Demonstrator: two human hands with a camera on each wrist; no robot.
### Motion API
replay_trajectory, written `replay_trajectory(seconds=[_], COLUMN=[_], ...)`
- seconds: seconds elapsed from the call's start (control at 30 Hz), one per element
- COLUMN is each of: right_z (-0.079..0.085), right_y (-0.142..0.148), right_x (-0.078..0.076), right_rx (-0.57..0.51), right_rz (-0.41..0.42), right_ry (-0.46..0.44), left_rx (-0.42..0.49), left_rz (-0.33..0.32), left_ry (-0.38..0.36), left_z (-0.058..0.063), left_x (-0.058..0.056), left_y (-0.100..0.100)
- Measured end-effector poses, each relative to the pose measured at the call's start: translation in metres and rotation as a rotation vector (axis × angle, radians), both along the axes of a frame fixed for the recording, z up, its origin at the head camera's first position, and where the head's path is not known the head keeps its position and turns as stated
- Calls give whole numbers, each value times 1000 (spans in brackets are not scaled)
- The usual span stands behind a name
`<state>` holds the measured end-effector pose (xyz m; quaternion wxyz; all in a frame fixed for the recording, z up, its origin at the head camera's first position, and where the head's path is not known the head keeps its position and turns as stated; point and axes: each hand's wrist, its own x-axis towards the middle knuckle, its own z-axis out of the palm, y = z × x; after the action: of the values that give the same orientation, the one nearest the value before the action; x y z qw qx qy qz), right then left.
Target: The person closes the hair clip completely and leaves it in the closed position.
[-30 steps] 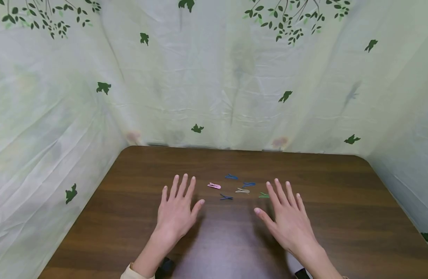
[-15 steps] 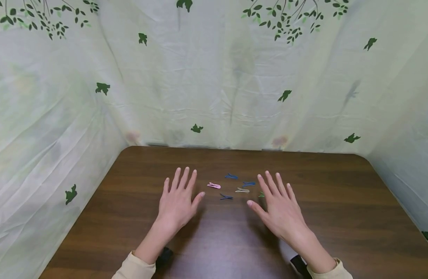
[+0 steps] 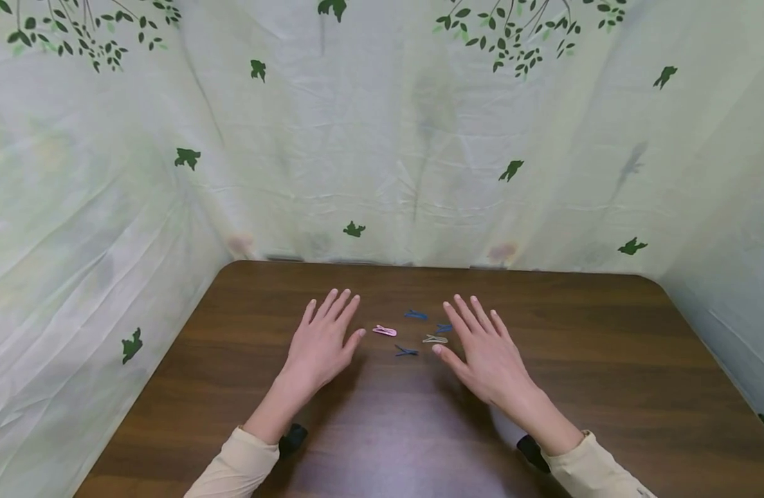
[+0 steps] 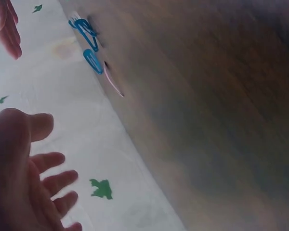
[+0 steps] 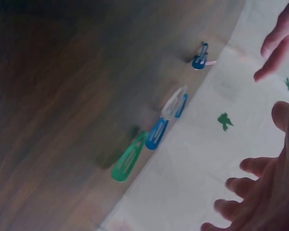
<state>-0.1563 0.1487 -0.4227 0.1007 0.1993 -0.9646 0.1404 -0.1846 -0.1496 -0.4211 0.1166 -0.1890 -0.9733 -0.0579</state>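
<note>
Several snap hair clips lie in a loose group on the brown table point(image 3: 382, 422). In the head view, a pink hair clip point(image 3: 385, 331) is nearest my left hand point(image 3: 322, 346), which hovers to its left, fingers spread and palm down. Two blue hair clips point(image 3: 416, 315), a cream hair clip point(image 3: 435, 339) and a dark blue hair clip point(image 3: 406, 351) lie between the hands. My right hand point(image 3: 489, 356), also spread and holding nothing, overlaps the right end of the group. It hides the green hair clip point(image 5: 130, 158) there, which shows in the right wrist view.
A pale cloth point(image 3: 382, 138) printed with green leaves and birds hangs behind the table and along both sides. Dark straps point(image 3: 292, 440) sit at both wrists, below cream sleeves point(image 3: 237, 462).
Both hands have moved forward, away from the body. The right hand has also shifted left and now covers the green hair clip. The hair clips have stayed in place.
</note>
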Motion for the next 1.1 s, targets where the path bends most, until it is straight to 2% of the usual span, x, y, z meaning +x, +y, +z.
replay_trajectory(seconds=[0.2,0.37,0.6,0.8,0.97,1.1], right_z=[-3,-6,-12,-15,-15,-15], right_y=[-2,-5,-9,-15,-20,-24], right_x=[-10,-19,-31,-39,-46,-50], right_rx=[-7,-38,-90,-107,-164,-221], right_rz=[67,134,213,277,327,336], right_ry=[62,122,120,114,128,83], left_rx=[105,169,264,332,372,387], left_rz=[-104,-160,-214,-218,-249,-272], left_ry=[18,19,-51,-154,-207,-235], left_z=[-3,-5,-5,-4,-4,-8], left_x=[-11,-21,-32,-40,-47,-51], left_y=[-3,-4,-3,-5,-7,-8])
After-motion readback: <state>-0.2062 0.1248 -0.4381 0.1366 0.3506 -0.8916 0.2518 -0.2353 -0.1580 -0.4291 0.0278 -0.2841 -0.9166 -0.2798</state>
